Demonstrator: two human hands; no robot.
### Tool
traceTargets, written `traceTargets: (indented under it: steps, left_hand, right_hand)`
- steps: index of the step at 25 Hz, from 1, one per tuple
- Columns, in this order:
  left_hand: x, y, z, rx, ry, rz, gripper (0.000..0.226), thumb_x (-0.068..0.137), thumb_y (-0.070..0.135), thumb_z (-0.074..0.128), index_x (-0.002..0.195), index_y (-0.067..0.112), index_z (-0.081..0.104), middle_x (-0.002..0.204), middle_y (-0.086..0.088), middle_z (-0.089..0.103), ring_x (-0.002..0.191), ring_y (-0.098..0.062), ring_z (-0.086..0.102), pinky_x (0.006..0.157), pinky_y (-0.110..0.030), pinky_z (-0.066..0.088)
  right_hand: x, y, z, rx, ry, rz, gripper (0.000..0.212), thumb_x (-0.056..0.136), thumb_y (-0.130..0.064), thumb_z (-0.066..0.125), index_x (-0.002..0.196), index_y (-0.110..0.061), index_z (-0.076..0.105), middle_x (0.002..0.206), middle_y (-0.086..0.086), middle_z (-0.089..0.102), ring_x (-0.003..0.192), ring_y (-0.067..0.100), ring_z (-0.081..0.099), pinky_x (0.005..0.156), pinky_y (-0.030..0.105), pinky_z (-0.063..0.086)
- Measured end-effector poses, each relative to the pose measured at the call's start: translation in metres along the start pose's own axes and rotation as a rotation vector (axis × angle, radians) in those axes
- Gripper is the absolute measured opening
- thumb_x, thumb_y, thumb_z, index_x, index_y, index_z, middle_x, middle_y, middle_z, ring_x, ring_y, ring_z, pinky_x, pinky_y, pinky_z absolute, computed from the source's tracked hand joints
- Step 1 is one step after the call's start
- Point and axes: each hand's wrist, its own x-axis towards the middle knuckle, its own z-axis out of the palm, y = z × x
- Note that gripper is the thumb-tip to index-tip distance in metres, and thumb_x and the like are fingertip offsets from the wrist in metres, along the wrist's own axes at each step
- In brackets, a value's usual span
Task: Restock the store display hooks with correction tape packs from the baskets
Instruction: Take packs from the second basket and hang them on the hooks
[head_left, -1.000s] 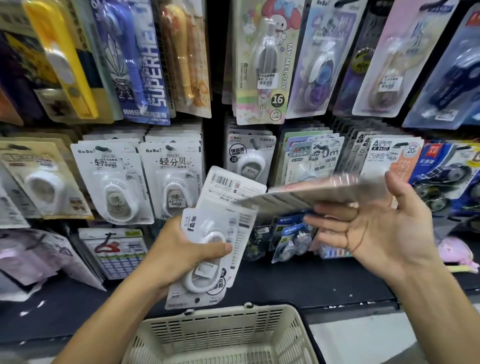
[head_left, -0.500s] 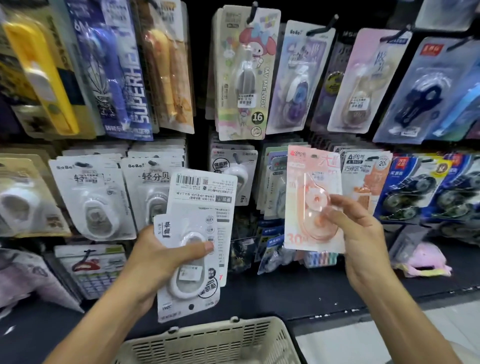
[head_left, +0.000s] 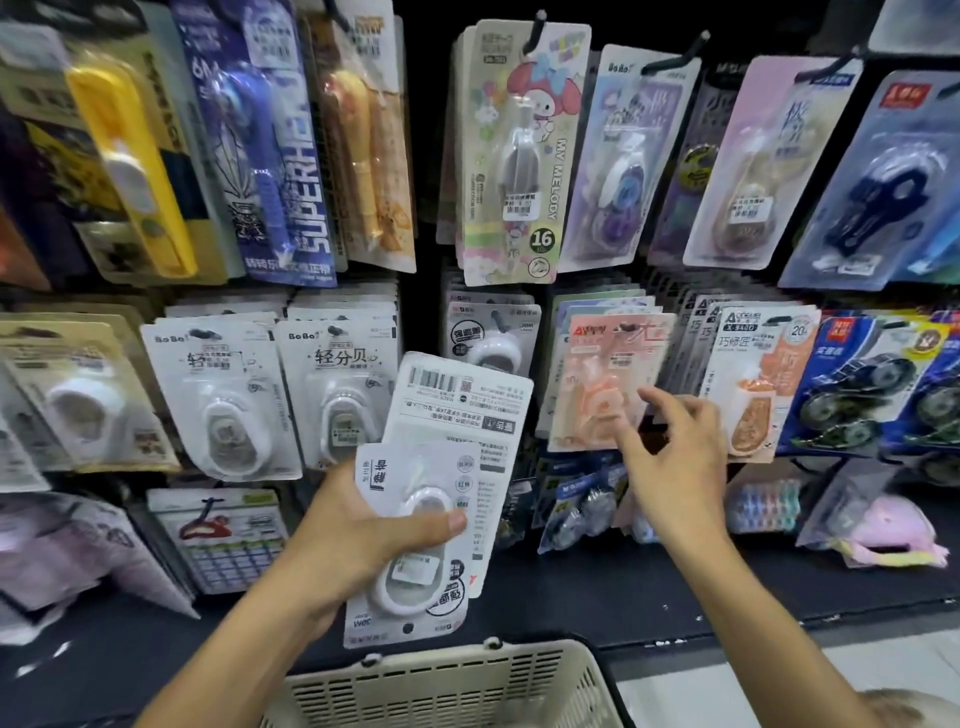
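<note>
Pink pack now hangs on its hook; half a second ago the right hand held it.

Right hand (head_left: 675, 457), centre right of the frame, has let go: its fingers are loosely spread and hold nothing, fingertips just beside the lower edge of the pink pack (head_left: 605, 384). Left hand (head_left: 358, 530), centre, grips a fanned stack of white packs (head_left: 441, 499) with the thumb pressed across the front blister, above the basket (head_left: 441, 686) at the bottom edge. Risks, as I judge them: the pink pack may sit only on the hook's tip, so a brush from the withdrawing fingers could knock it off; the white stack is pinched one-handed and fanned, so the rear pack could slide out; and white packs might go onto the wrong hook among similar rows at centre left.
</note>
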Motion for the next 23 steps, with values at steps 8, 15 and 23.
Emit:
traceTargets:
  steps: [8,15,23]
  left_hand:
    - [-0.001,0.002,-0.004,0.221,-0.081,0.098,0.055,0.06,0.01,0.089,0.099,0.044,0.072,0.102,0.004,0.08,0.096,-0.015,0.077,0.085,-0.027,0.061]
    - [0.0,-0.007,-0.02,0.278,0.129,0.027,0.043,0.063,0.009,0.096,0.086,0.039,0.076,0.08,0.002,0.08,0.071,-0.013,0.076,0.065,-0.027,0.062]
    - [0.003,-0.004,-0.02,-0.113,0.297,-0.084,0.048,0.055,0.03,0.088,0.098,0.012,0.077,0.092,-0.013,0.081,0.081,-0.031,0.079,0.065,-0.036,0.062]
  right_hand:
    - [-0.045,-0.058,0.013,1.061,-0.956,0.376,0.027,0.084,-0.027,0.074,0.106,-0.013,0.073,0.085,0.018,0.076,0.059,0.023,0.072,0.043,0.026,0.051]
    - [-0.017,-0.033,-0.028,1.298,-0.691,0.452,0.06,0.07,-0.069,0.07,0.084,-0.011,0.074,0.103,0.021,0.075,0.095,0.038,0.074,0.067,0.044,0.062]
    - [-0.021,-0.019,-0.022,1.014,-0.111,0.16,0.019,0.074,-0.012,0.079,0.074,-0.026,0.067,0.095,0.001,0.068,0.081,0.017,0.066,0.06,0.029,0.055]
